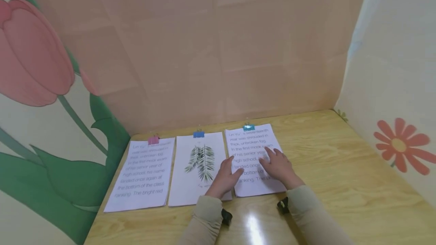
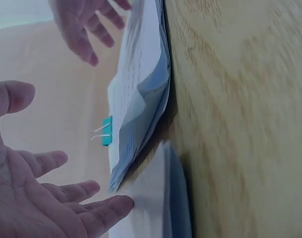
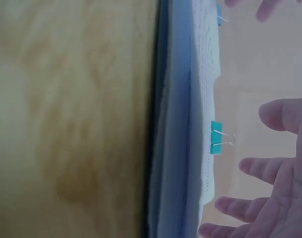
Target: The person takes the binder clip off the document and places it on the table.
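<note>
1. Three stacks of paper lie side by side on the wooden worktop (image 1: 340,184); the right stack (image 1: 251,157) is the one beneath both hands, and on it I can read "year was shrouded in thick, unbroken fog", though lower words are covered
2. The left stack (image 1: 139,177) shows its lines more fully, down to "landed once again at the bottom of the class ranking. The bright red"
3. The middle stack (image 1: 182,190) carries a picture of green leaves (image 1: 206,158); its small caption I can't make out
4. A clip grips each stack's top edge: pink clip (image 1: 153,140) left, blue clip (image 1: 198,134) middle, teal clip (image 1: 248,127) right
5. The left hand (image 1: 223,179) is over the neighbouring edges of the middle and right stacks, fingers spread; I cannot tell whether they touch paper
6. The right hand (image 1: 280,166) has its fingers spread too, over the right stack's right side
</note>
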A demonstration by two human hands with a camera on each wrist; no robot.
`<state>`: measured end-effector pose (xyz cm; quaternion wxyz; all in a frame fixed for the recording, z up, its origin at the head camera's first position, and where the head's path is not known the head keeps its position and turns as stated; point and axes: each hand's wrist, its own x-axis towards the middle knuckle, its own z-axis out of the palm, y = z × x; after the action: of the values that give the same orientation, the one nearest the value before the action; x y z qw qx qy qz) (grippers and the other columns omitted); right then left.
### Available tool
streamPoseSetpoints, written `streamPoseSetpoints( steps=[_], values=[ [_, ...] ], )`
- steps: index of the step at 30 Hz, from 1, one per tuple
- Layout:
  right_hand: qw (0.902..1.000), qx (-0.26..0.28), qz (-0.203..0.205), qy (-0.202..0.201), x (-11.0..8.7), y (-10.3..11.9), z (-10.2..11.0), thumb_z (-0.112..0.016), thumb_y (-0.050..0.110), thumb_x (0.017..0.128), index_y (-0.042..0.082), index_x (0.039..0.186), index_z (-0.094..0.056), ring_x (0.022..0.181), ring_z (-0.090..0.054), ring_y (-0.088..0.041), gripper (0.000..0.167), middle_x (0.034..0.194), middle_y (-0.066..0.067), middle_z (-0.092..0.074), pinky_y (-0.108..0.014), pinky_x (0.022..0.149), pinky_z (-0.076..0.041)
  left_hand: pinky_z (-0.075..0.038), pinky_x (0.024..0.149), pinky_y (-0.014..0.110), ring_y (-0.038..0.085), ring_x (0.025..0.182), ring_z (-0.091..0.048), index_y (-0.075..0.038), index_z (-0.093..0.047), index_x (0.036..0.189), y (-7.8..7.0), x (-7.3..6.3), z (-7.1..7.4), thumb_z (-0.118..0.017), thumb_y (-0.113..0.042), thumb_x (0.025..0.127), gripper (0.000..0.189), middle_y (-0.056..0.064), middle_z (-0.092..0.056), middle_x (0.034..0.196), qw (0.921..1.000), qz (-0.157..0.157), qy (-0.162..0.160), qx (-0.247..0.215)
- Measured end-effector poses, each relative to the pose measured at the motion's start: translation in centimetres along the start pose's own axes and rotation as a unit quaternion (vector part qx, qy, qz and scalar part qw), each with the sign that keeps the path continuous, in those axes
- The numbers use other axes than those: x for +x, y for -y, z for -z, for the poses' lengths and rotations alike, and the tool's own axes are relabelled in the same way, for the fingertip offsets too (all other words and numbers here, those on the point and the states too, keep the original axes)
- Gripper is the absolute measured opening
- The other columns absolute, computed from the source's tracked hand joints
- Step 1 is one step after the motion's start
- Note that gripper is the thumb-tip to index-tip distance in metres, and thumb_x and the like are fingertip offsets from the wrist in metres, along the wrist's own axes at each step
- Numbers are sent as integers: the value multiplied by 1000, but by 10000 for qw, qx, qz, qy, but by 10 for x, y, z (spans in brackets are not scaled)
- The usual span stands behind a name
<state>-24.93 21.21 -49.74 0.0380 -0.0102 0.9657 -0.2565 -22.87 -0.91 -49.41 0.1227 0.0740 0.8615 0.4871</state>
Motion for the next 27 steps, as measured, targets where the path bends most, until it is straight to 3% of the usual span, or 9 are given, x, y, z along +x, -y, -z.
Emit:
streamPoseSetpoints(
  steps=[9,16,19,24,27],
  values=[
    [9999,136,1,46,2,-4,3,-51,35,104,-10,153,-36,138,-31,-63,68,152,-45,-29,-75,106,-30,-24,120,56,40,150,-28,-1,-30,160,-4,4,-5,-57,-32,104,70,24,-28,163,9999,-39,63,-155],
    [9986,355,-397,70,2,-9,7,-53,32,102,-11,154,-32,140,-20,-68,70,152,-51,-16,-75,111,-23,-23,121,55,40,151,-25,-2,-29,161,-6,7,-10,-58,-31,103,71,24,-24,164,9994,104,121,-310],
    [9975,503,-499,-16,3,-15,9,-54,30,101,-12,154,-31,139,-21,-68,71,150,-52,-17,-73,111,-24,-21,121,55,39,152,-23,-2,-28,161,-7,8,-11,-58,-29,103,71,24,-22,165,9989,168,93,-416],
    [9931,1029,-546,-158,4,-29,16,-54,25,101,-14,153,-29,138,-30,-62,70,148,-48,-29,-67,114,-27,-19,122,55,40,152,-22,-1,-28,161,-9,8,-11,-58,-26,104,69,24,-23,165,9974,261,-19,-675],
    [9849,1557,-753,-121,5,-39,23,-51,22,104,-14,154,-26,139,-34,-58,67,149,-45,-33,-63,115,-28,-19,122,56,39,151,-24,-1,-27,161,-9,8,-12,-57,-24,104,68,23,-26,164,9946,335,-75,-980]
  ],
)
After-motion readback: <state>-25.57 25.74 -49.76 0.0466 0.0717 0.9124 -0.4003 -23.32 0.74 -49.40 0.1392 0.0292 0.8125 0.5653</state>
